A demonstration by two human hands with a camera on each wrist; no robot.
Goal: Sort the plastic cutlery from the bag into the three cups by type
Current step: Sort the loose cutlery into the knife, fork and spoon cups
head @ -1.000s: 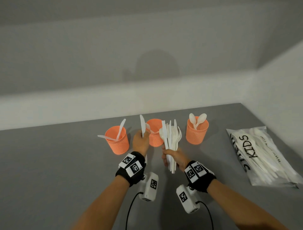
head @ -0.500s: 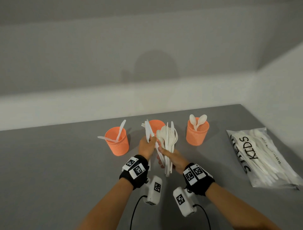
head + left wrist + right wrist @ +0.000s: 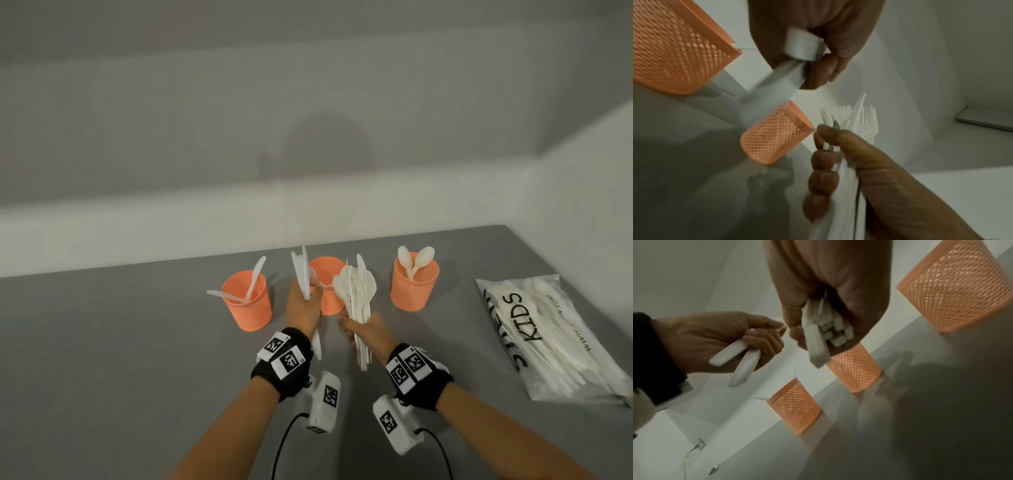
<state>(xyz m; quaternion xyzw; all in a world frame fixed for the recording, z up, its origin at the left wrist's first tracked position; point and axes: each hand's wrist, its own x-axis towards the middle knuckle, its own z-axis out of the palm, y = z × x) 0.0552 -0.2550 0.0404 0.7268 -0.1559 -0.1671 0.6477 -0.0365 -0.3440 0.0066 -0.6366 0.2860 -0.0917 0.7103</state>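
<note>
Three orange mesh cups stand in a row: the left cup [image 3: 247,303] holds knives, the middle cup [image 3: 327,274] is partly hidden behind my hands, and the right cup [image 3: 415,286] holds spoons. My left hand [image 3: 304,303] grips two white knives [image 3: 300,272] upright, between the left and middle cups. In the right wrist view their handles [image 3: 740,356] stick out below its curled fingers. My right hand [image 3: 361,329] grips a bundle of mixed forks, spoons and knives [image 3: 358,291] in front of the middle cup. The fork tines [image 3: 865,116] show above that fist.
The clear plastic cutlery bag [image 3: 555,339], printed "KIDS", lies at the table's right side near the wall. The grey table [image 3: 120,359] meets a white wall behind the cups. Cables run from both wrist cameras toward me.
My left hand went to the bundle, pulled out a second knife and drew away to the left. It held one knife a second ago. The right hand kept the bundle almost still.
</note>
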